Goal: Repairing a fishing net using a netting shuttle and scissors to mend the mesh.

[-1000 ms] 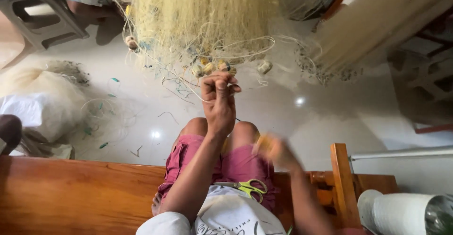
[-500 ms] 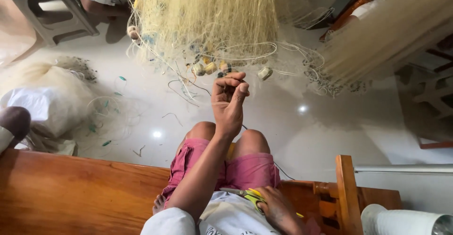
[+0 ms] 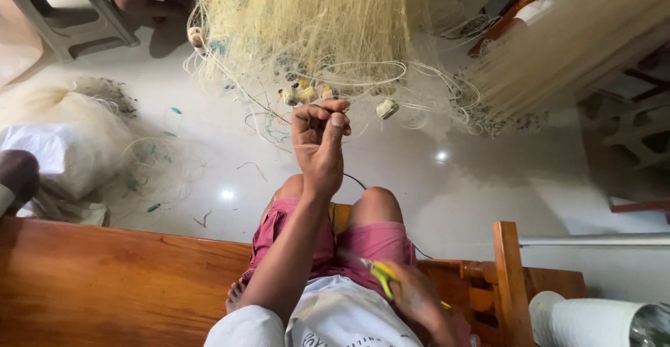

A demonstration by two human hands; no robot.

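left hand (image 3: 319, 145): one net line (image 3: 279, 120) | right hand (image 3: 412, 295): one scissors (image 3: 380, 274)

A person in pink shorts (image 3: 349, 246) and a white T-shirt (image 3: 328, 322) with dark printed lettering across the chest sits against a wooden bench (image 3: 105, 284). Both forearms are bare below short white sleeves, with the left hand (image 3: 319, 141) and right hand (image 3: 415, 295) ungloved. A bare foot (image 3: 236, 296) shows just beside the bench.

Glossy pale floor (image 3: 488, 179) with light glints, wooden bench (image 3: 105, 284), grey plastic stool (image 3: 77, 12)
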